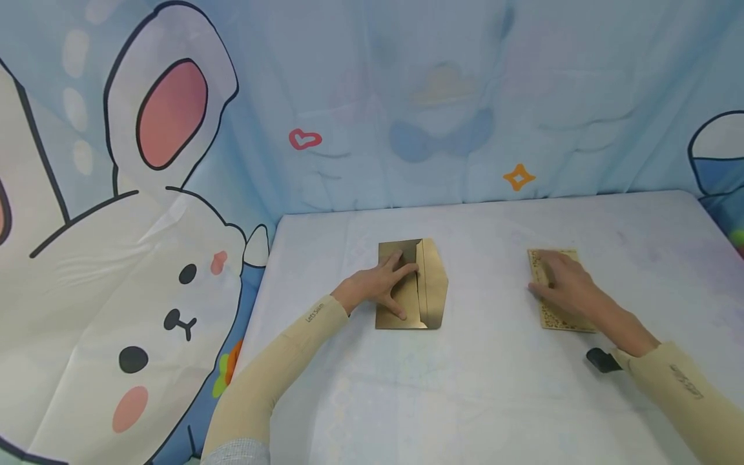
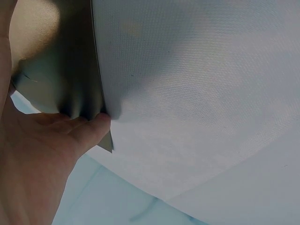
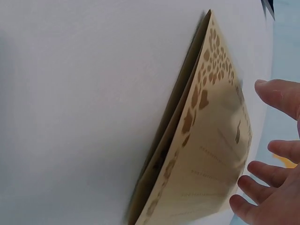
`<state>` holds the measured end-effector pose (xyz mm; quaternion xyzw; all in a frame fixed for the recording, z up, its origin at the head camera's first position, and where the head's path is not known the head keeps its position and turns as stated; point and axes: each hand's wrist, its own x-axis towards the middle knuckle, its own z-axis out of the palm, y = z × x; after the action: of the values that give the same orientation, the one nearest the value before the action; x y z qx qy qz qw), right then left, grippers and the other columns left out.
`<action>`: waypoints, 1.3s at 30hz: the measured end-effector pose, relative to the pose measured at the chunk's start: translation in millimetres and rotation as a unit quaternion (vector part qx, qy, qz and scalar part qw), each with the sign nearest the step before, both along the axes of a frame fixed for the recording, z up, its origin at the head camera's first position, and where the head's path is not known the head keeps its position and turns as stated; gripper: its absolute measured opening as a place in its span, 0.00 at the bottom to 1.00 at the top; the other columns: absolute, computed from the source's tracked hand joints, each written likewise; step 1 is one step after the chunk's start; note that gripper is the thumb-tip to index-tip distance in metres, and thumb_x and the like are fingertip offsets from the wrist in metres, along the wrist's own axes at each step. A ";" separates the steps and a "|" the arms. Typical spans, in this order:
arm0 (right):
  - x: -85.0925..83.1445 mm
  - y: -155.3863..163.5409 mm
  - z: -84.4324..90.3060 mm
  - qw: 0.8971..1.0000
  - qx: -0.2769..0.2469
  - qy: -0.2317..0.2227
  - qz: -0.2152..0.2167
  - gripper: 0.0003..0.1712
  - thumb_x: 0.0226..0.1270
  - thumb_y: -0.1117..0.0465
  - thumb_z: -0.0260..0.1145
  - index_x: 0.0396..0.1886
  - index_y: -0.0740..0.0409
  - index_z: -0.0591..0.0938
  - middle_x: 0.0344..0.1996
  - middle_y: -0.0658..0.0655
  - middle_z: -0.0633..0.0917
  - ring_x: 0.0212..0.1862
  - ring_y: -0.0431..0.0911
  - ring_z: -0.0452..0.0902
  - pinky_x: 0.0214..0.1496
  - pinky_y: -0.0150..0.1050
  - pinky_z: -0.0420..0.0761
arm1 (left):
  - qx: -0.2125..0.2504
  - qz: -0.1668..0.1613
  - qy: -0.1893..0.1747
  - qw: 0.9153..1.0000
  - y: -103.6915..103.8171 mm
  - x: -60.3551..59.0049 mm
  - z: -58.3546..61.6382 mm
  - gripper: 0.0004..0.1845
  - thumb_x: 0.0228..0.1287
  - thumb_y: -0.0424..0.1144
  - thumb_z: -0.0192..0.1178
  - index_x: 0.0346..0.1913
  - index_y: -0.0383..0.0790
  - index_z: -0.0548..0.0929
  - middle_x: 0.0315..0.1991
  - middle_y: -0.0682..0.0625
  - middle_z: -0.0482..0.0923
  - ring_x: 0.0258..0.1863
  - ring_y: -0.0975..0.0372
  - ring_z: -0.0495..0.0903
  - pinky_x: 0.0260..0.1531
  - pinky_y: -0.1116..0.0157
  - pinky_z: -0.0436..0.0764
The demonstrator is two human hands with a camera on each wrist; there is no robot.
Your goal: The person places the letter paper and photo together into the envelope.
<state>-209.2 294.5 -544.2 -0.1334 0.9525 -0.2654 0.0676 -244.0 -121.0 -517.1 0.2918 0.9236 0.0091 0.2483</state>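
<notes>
The gold envelope lies at 10 o'clock on the tabletop, its flap unfolded towards 3 o'clock. It looks light, thin and fairly stiff; the shiny paper may slide and crease, so steadying the body flat and taking the flap by its edge seems safest. The left hand rests on it, fingers spread rather than curled.

At 3 o'clock from the envelope lies a patterned card — folded, its layers gaping along one edge. It is probably light and springy, best pinched across that edge to keep the layers together. The right hand reaches over it with fingers extended, gripping nothing; contact is hard to tell.

The card's face carries brown blotches and printed lines too faint to read. The left sleeve seems to read "Lets Slim" — the right sleeve's lettering is illegible. A rabbit decorates the backdrop at 9 o'clock.
</notes>
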 end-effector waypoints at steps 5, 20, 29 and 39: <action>3.5 6.1 -1.1 1.000 0.007 0.008 -0.015 0.46 0.71 0.52 0.67 0.74 0.76 0.57 0.68 0.83 0.59 0.68 0.79 0.53 0.64 0.75 0.56 | 0.000 0.003 -0.002 1.000 0.9 0.8 0.4 0.63 0.45 0.75 0.67 0.80 0.66 0.43 0.83 0.42 0.30 0.81 0.49 0.47 0.53 0.50 0.81; 11.0 20.8 -11.3 0.998 0.020 0.002 -0.057 0.60 0.64 0.44 0.72 0.76 0.77 0.50 0.71 0.86 0.50 0.68 0.83 0.49 0.61 0.79 0.55 | -0.001 0.003 -0.008 1.000 1.2 1.9 3.3 0.63 0.46 0.75 0.68 0.80 0.66 0.41 0.83 0.41 0.31 0.81 0.47 0.46 0.49 0.50 0.82; 9.4 22.0 -9.3 0.997 0.009 -0.011 -0.076 0.66 0.61 0.49 0.75 0.76 0.79 0.41 0.69 0.89 0.48 0.68 0.84 0.45 0.65 0.77 0.52 | -0.002 0.001 -0.001 1.000 1.8 2.5 4.8 0.63 0.46 0.75 0.67 0.81 0.65 0.42 0.83 0.41 0.32 0.81 0.47 0.48 0.48 0.50 0.82; 7.9 25.6 -3.8 0.993 0.025 -0.049 -0.107 0.74 0.58 0.43 0.76 0.76 0.79 0.34 0.65 0.93 0.49 0.63 0.85 0.47 0.59 0.75 0.58 | -0.003 -0.001 -0.003 1.000 1.5 1.7 3.0 0.64 0.46 0.75 0.67 0.81 0.65 0.41 0.82 0.41 0.31 0.81 0.47 0.46 0.51 0.49 0.81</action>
<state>-201.3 320.2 -548.0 -0.0160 0.9632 -0.2531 0.0893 -242.4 -119.5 -514.1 0.2922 0.9225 0.0071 0.2520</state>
